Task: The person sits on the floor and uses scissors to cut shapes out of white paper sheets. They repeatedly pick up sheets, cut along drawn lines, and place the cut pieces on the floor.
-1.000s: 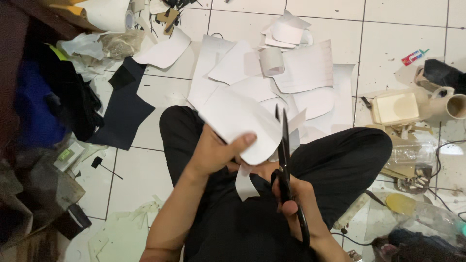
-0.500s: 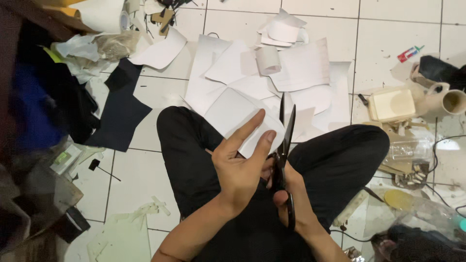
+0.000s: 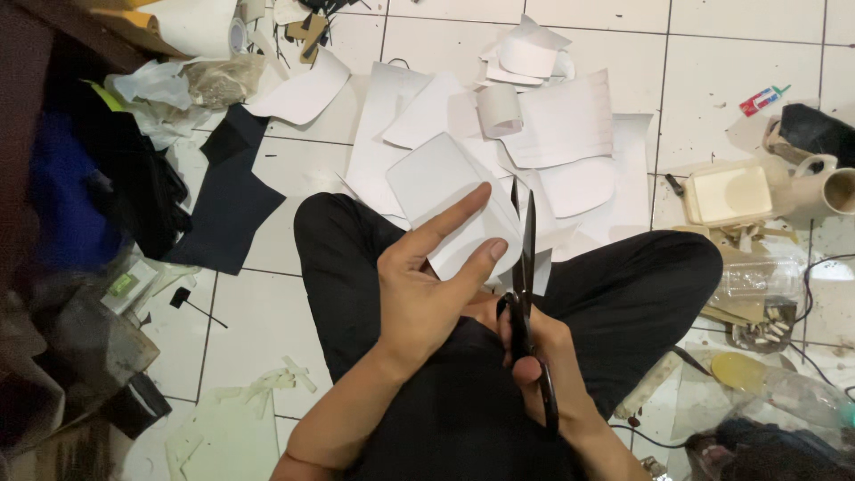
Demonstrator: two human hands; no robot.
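Observation:
I sit cross-legged on a white tiled floor in black trousers. My left hand (image 3: 426, 287) grips a white rounded sheet piece (image 3: 441, 189), fingers spread over its lower edge above my lap. My right hand (image 3: 534, 356) has its fingers through the handles of black scissors (image 3: 525, 258). The blades point away from me and lie along the right edge of the sheet.
Several white cut sheets (image 3: 561, 125) and a small roll (image 3: 499, 109) lie ahead. Dark fabric pieces (image 3: 227, 200) and a cluttered pile sit at left. A cream box (image 3: 728, 192), a jug (image 3: 824, 187) and plastic wrapping (image 3: 775, 392) are at right. Pale offcuts (image 3: 258, 392) lie near left.
My left hand has turned the white piece, fingers now spread over its front. The scissors stay at its right edge and have shifted slightly up with the sheet.

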